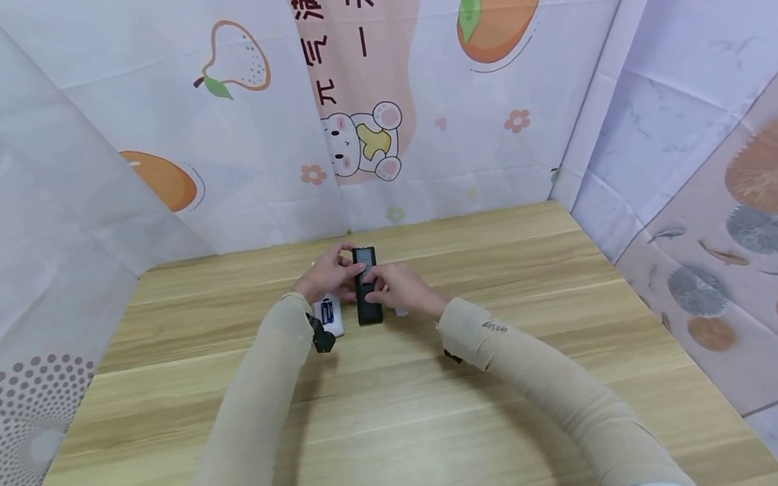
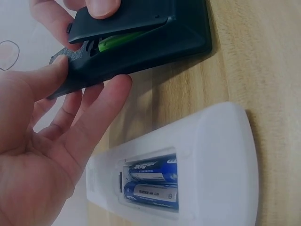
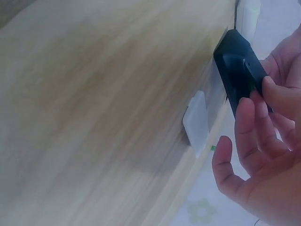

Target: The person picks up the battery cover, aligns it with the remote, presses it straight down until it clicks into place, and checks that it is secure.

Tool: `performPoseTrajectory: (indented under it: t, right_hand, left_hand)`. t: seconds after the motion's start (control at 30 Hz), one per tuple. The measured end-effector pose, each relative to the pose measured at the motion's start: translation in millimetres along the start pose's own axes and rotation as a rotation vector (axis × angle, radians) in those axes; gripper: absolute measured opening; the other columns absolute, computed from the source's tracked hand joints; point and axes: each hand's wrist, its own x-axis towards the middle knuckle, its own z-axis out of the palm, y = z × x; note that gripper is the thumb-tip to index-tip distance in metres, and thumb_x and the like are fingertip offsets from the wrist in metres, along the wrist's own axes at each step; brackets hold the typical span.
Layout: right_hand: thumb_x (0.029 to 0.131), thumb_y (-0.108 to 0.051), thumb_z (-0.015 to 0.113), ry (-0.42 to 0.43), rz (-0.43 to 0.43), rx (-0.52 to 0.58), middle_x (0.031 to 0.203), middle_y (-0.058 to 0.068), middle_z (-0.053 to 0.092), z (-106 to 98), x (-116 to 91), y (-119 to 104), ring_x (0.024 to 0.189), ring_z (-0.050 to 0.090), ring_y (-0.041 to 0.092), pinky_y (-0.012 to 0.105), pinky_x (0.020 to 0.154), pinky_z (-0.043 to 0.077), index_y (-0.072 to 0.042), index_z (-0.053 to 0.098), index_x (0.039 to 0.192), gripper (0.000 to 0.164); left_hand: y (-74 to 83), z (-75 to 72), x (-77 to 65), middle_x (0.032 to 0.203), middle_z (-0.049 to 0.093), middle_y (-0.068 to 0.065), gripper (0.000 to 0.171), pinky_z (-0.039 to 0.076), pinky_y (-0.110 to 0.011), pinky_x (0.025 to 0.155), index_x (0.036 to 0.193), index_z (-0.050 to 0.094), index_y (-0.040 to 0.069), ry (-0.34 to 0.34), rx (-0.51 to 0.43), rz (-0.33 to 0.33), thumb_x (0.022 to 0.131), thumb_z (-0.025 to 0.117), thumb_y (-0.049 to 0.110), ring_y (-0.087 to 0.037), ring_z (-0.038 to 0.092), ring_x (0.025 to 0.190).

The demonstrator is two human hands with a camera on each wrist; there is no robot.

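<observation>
A black remote control (image 1: 370, 316) lies back-side up in the middle of the table, its far part held by my left hand (image 1: 327, 275) with the thumb along one side. My right hand (image 1: 401, 287) pinches its black battery cover (image 2: 131, 22), which stands tilted, lifted at one end. Under the raised cover a green battery (image 2: 113, 43) shows in the left wrist view. Just left of it, a white remote control (image 2: 225, 150) has its battery bay uncovered, with two blue batteries (image 2: 153, 192) lying inside.
A small white cover (image 3: 197, 123) lies on the wooden table (image 1: 386, 421) to the right of the black remote, partly behind my right hand in the head view. A printed curtain (image 1: 256, 154) hangs along the table's back edge.
</observation>
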Motion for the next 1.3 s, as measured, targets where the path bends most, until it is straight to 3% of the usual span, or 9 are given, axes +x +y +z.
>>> performPoseTrajectory:
  t: [0.27, 0.43, 0.7, 1.3]
  right_hand:
    - [0.096, -0.015, 0.073, -0.015, 0.019, -0.012, 0.091, 0.004, 0.07, 2, 1, -10, 0.073, 0.062, 0.012, 0.023, 0.063, 0.052, -0.003, 0.068, 0.119, 0.027]
    - [0.096, -0.016, 0.073, -0.014, 0.018, -0.041, 0.09, 0.003, 0.069, 3, 1, -14, 0.074, 0.062, 0.011, 0.023, 0.064, 0.053, -0.003, 0.068, 0.12, 0.028]
    - [0.096, -0.022, 0.074, 0.052, -0.04, -0.239, 0.095, 0.004, 0.063, 7, -2, -15, 0.079, 0.058, 0.014, 0.029, 0.067, 0.052, -0.007, 0.071, 0.12, 0.029]
    - [0.091, -0.023, 0.08, 0.074, -0.005, -0.241, 0.098, 0.006, 0.063, 5, -2, -16, 0.082, 0.062, 0.016, 0.032, 0.072, 0.056, -0.008, 0.071, 0.111, 0.026]
  left_hand:
    - [0.0, -4.0, -6.7, 0.118, 0.051, -0.02, 0.052, 0.059, -0.056, 0.081, 0.148, 0.034, 0.014, 0.027, 0.003, 0.048, 0.104, 0.06, 0.012, -0.032, 0.066, 0.093]
    - [-2.0, -5.5, -6.9, 0.117, 0.051, -0.021, 0.051, 0.059, -0.057, 0.082, 0.147, 0.034, 0.013, 0.032, -0.031, 0.041, 0.103, 0.06, 0.011, -0.035, 0.066, 0.095]
    - [-1.6, -6.2, -8.3, 0.119, 0.05, -0.021, 0.053, 0.058, -0.058, 0.084, 0.148, 0.035, 0.015, 0.03, -0.038, 0.054, 0.102, 0.062, 0.012, -0.039, 0.065, 0.099]
    - [0.5, -4.2, -12.4, 0.117, 0.051, -0.021, 0.051, 0.057, -0.061, 0.084, 0.146, 0.036, 0.015, 0.018, -0.028, 0.082, 0.102, 0.063, 0.013, -0.037, 0.066, 0.097]
